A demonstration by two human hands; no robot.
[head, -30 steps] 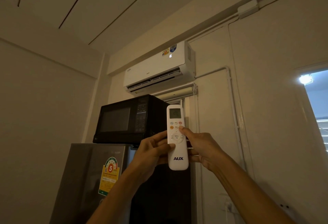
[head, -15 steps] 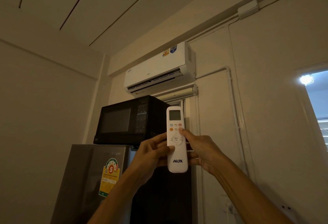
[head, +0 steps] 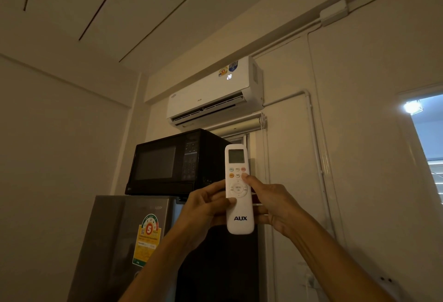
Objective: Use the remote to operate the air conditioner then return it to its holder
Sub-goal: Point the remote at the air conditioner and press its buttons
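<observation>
Remote [head: 239, 189], a slim white plastic bar with rounded ends, a small grey screen at the top, coloured round buttons and a circular menu pad above the dark "AUX" lettering, stands upright in front of the person, held up between both hands below the air conditioner [head: 214, 93]. Compared with half a second ago, the front panel of the air conditioner now shows lit white digits reading 28 beside its round stickers, where it was blank, and the remote sits at nearly the same height. The left hand [head: 206, 213] curls around the left edge of the remote, fingers bent and close together, thumb pressed on the front just under the menu pad. The right hand [head: 271, 203] wraps the right edge from behind, its thumb laid on the lower right button of the coloured set. The air conditioner is a smooth white box mounted high on the wall, its louvre slot dark along the underside. Under it a glossy black microwave [head: 172, 162] with a dark glass door rests on top of a brushed grey fridge [head: 124, 241] bearing a green and yellow energy label [head: 147, 239]. At the right edge a window [head: 429, 148] shows a bright lamp outside.
</observation>
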